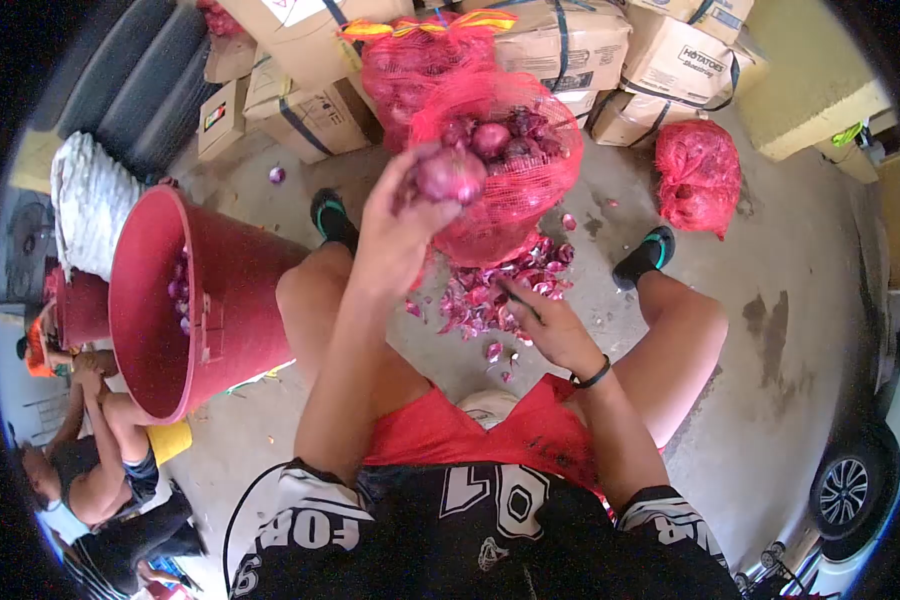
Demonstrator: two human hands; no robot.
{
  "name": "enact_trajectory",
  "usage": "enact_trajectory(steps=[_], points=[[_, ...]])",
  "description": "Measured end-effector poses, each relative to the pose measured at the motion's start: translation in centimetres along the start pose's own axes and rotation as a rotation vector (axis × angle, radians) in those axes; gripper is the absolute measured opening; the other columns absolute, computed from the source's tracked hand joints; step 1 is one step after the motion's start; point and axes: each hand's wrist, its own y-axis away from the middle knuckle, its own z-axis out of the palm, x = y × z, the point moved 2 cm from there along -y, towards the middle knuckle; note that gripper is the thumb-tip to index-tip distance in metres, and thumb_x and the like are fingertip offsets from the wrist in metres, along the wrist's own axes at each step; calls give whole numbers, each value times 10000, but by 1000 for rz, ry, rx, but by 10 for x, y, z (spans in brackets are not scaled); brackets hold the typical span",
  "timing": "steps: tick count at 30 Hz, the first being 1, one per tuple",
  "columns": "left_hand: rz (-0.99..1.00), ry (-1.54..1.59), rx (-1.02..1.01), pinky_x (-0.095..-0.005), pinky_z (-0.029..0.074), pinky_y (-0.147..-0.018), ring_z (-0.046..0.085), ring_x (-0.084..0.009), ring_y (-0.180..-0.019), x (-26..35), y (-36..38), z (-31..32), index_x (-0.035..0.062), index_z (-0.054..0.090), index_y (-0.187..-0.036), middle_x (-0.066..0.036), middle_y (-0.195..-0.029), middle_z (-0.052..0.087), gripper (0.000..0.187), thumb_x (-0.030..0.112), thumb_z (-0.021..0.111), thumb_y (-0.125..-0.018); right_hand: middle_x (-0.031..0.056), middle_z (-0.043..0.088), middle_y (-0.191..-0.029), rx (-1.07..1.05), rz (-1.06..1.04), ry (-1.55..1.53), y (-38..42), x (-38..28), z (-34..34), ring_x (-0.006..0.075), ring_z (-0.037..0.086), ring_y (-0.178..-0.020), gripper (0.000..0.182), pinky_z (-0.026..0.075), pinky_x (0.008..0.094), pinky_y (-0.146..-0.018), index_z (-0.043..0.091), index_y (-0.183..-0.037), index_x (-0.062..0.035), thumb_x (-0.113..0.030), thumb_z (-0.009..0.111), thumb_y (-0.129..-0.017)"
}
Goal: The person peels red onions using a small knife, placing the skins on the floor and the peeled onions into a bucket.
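My left hand [398, 232] is closed around a red onion [451, 175], held up in front of the open red mesh sack [535, 185]. More red onions [491, 139] show in the sack's mouth. Lower and to the right, my right hand [560, 335] is closed on a small dark tool [522, 304], perhaps a knife; its tip is hard to make out. Under that hand, purple onion skins [480, 295] are heaped on the floor between my feet. At my left stands a large red tub [202, 310] with some onions inside.
Cardboard boxes [560, 45] and a tied mesh sack [395, 85] stand behind. A smaller red sack [698, 178] lies at the right. Another person [95, 450] sits at the far left. A car wheel [845, 490] is at the lower right.
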Motion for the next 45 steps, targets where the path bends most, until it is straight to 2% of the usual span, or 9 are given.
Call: enact_trajectory(steps=[3, 4, 9, 13, 27, 33, 39, 42, 45], points=[[-65, 176, 42, -460, 503, -989, 543, -278, -1203, -22, 39, -8, 58, 382, -1402, -110, -1365, 476, 729, -52, 729, -769, 195, 647, -824, 134, -28, -191, 5, 0, 4, 206, 648, -729, 401, 504, 354, -708, 526, -1353, -85, -257, 518, -990], [-63, 161, 56, -464, 502, -990, 540, -278, -1207, -32, 47, -12, 64, 383, -1403, -108, -1365, 477, 731, -48, 731, -770, 208, 671, -1003, 112, -23, -255, 8, -7, 3, 209, 658, -849, 429, 499, 332, -790, 493, -1377, -52, -242, 517, -993], [-145, 135, 34, -416, 487, -1005, 523, -243, -1221, -60, 67, -19, 61, 383, -1412, -98, -1354, 483, 760, -91, 724, -750, 250, 588, -1249, 236, -273, -306, 15, -19, 13, 219, 602, -1115, 508, 437, 321, -966, 401, -1434, -14, -208, 530, -983], [-156, 35, -25, -334, 446, -1022, 516, -193, -1200, -60, 71, -12, 38, 421, -1385, -86, -1304, 506, 741, -118, 720, -726, 259, 559, -1294, 251, -277, -281, 16, -39, 12, 297, 599, -1157, 570, 434, 364, -985, 355, -1457, -14, -193, 564, -958], [-205, 160, -61, -351, 468, -1010, 546, -197, -1165, -67, 76, -15, 10, 443, -1361, -91, -1263, 546, 708, -84, 747, -728, 244, 592, -1245, 310, -447, -117, 15, -42, 8, 353, 650, -1043, 529, 501, 375, -889, 433, -1417, -29, -188, 596, -939], [-365, 280, -77, -415, 547, -913, 632, -228, -1052, -70, 77, -20, -26, 465, -1326, -139, -1192, 606, 486, 12, 639, -874, 247, 645, -1132, 318, -376, -147, 17, -39, 7, 352, 671, -973, 466, 515, 378, -855, 513, -1356, -27, -185, 607, -928], [-446, 410, -153, -445, 572, -875, 659, -278, -1018, -68, 76, -15, -39, 484, -1280, -158, -1173, 620, 363, 153, 535, -977, 242, 642, -1152, 317, -324, -188, 16, -32, 10, 329, 665, -1030, 435, 508, 369, -886, 537, -1334, -31, -181, 605, -931], [-321, 147, -123, -467, 573, -875, 661, -292, -1023, -76, 76, -17, -38, 483, -1278, -164, -1180, 620, 359, 171, 512, -987, 229, 633, -1194, 333, -336, -291, 14, -31, 11, 304, 642, -1104, 425, 488, 361, -937, 538, -1330, -26, -173, 601, -936], [-433, 327, -131, -462, 570, -881, 656, -286, -1034, -78, 73, -19, -37, 486, -1276, -160, -1190, 614, 355, 138, 538, -972, 219, 623, -1225, 346, -343, -283, 16, -33, 10, 289, 621, -1147, 407, 469, 359, -971, 541, -1323, -22, -161, 587, -944]])
